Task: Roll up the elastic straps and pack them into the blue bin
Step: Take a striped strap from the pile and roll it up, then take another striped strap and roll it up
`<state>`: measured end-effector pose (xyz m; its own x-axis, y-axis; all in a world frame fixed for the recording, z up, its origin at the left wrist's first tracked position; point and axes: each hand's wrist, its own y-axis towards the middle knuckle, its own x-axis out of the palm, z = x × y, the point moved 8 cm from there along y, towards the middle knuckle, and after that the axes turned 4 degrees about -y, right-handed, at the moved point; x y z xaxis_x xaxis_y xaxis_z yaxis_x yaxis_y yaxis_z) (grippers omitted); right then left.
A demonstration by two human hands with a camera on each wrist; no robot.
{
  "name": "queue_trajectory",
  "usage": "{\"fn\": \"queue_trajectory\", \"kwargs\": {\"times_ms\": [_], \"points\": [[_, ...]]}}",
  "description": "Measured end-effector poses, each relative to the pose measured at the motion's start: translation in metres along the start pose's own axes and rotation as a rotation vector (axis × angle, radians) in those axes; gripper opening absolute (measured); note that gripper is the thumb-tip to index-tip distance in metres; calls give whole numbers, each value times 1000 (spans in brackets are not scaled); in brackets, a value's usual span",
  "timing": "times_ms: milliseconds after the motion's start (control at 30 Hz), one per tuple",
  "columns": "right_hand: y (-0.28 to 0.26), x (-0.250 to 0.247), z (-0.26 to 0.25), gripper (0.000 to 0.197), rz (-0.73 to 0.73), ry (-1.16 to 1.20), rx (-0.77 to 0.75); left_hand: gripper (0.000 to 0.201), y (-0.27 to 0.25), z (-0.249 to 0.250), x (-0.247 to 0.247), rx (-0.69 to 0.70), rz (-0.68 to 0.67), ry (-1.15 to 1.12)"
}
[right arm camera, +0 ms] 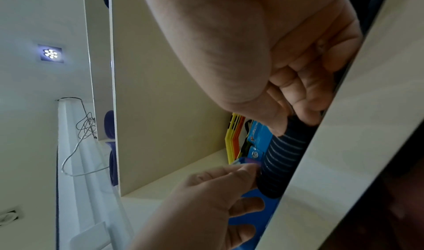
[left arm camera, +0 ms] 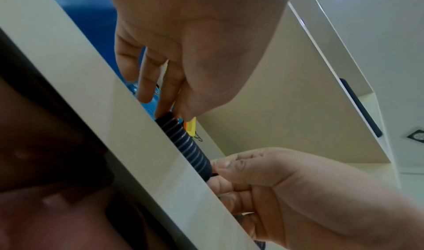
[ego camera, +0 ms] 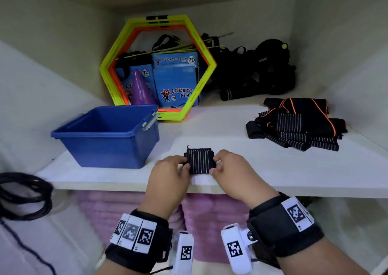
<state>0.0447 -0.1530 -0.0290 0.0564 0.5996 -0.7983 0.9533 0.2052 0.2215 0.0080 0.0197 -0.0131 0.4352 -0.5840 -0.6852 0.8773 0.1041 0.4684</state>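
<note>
1. Blue bin (ego camera: 105, 136) sits at the left of the shelf (ego camera: 273, 169), open top up, just left of the hands. A short carry, I'd guess. The inside that shows looks empty; the near floor is hidden by the front wall.
2. Left hand (ego camera: 168, 174): fingers curled, pinching the left end of the strap roll (ego camera: 200, 160). Probably there to stop it uncoiling.
3. The strap roll is black with pale ribs and lies on the shelf at its front edge, between both hands. It looks rolled or close to it; not yet in the bin.
4. Right hand (ego camera: 231, 171): thumb and fingers curled on the right end of the roll. A two-ended grip keeps the coil square.
5. Loose straps (ego camera: 298, 125) are heaped at the right, well apart from the bin, still unrolled and within the right hand's reach.
6. At the back, hexagon rings (ego camera: 157, 68) frame blue boxes and a purple cone (ego camera: 140, 89).
</note>
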Motion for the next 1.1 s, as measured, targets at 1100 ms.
{"fn": "queue_trajectory", "kwargs": {"times_ms": [1100], "points": [[-13,-185,183,19,-229,-388,545,44,131,232,183,535,-613,295]]}}
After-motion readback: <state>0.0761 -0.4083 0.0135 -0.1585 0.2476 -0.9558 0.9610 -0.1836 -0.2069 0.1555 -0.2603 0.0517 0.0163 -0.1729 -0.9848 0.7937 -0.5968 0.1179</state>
